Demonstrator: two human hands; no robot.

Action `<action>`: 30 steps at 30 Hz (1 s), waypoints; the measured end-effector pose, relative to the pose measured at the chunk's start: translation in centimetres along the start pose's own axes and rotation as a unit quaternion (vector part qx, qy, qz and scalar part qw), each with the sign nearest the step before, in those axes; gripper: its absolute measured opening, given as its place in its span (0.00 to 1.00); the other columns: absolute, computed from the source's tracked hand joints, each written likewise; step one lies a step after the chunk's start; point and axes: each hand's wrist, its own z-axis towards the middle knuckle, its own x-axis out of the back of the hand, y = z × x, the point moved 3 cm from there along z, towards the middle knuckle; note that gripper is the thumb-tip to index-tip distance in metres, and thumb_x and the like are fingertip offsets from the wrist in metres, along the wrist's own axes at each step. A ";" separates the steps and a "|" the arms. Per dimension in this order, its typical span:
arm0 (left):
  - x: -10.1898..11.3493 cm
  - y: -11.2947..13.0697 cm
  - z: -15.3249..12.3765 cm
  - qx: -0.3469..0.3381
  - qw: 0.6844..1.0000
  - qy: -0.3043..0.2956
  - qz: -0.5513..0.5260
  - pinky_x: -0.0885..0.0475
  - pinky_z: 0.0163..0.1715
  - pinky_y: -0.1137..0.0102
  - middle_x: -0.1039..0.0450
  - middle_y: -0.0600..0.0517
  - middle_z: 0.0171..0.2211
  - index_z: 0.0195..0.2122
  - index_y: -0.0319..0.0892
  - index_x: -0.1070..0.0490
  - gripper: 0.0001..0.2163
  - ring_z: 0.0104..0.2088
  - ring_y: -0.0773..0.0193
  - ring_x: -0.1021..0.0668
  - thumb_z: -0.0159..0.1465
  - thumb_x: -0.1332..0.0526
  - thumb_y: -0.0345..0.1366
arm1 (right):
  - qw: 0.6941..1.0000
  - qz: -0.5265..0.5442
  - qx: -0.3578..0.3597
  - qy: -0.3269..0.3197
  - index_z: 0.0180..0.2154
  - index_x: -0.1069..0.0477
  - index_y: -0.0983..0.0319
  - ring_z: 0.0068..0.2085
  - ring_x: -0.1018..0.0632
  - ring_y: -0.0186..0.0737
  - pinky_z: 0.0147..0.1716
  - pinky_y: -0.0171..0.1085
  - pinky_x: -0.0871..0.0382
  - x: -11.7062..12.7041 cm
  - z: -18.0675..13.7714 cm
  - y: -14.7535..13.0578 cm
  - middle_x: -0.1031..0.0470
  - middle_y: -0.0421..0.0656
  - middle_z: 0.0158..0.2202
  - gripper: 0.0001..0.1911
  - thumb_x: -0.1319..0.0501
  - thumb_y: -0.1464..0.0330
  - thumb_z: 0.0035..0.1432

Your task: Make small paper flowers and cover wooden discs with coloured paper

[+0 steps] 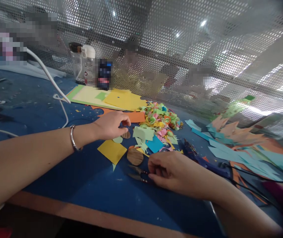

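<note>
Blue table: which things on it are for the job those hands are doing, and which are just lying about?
Likely for the job:
small scissors in the right hand
wooden disc beside them
pale green circle near the left hand
yellow square

Probably just lying about:
dark-lidded bottle
white-lidded bottle
phone
white cable

The yellow square paper sheet [112, 152] on the near left is plain; the brown round wooden disc [135, 156] to its right shows darker grain streaks. Beyond, the heap of small paper scraps [159, 116] mixes green, yellow, orange and pink. The dark-blue flat tabletop [82, 178] carries pale specks; the silver-grey perforated screen [156, 39] at the far side is dotted.
</note>
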 end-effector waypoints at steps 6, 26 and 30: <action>-0.4 0.4 -0.4 0.005 0.995 -0.099 -0.005 0.32 0.42 0.66 0.28 0.42 0.46 0.50 0.38 0.26 0.22 0.43 0.57 0.25 0.57 0.34 0.44 | 1.000 0.009 -0.003 0.028 0.28 0.32 0.61 0.24 0.32 0.31 0.23 0.32 0.44 -0.1 0.1 0.0 0.29 0.37 0.24 0.03 0.41 0.73 0.53; -1.2 -0.9 0.4 0.014 0.980 0.054 -0.193 0.27 0.39 0.69 0.23 0.48 0.35 0.42 0.38 0.28 0.12 0.36 0.64 0.22 0.57 0.41 0.27 | 0.983 0.071 -0.009 0.167 0.28 0.32 0.60 0.23 0.33 0.30 0.22 0.31 0.41 1.3 0.0 0.7 0.32 0.34 0.22 0.02 0.41 0.71 0.53; -1.2 -1.1 0.5 0.051 0.965 0.065 -0.249 0.25 0.34 0.69 0.24 0.48 0.37 0.45 0.37 0.29 0.13 0.30 0.67 0.21 0.57 0.40 0.28 | 0.966 0.085 -0.012 0.242 0.28 0.33 0.60 0.23 0.32 0.30 0.22 0.31 0.39 1.8 -0.3 1.2 0.32 0.35 0.22 0.04 0.41 0.69 0.55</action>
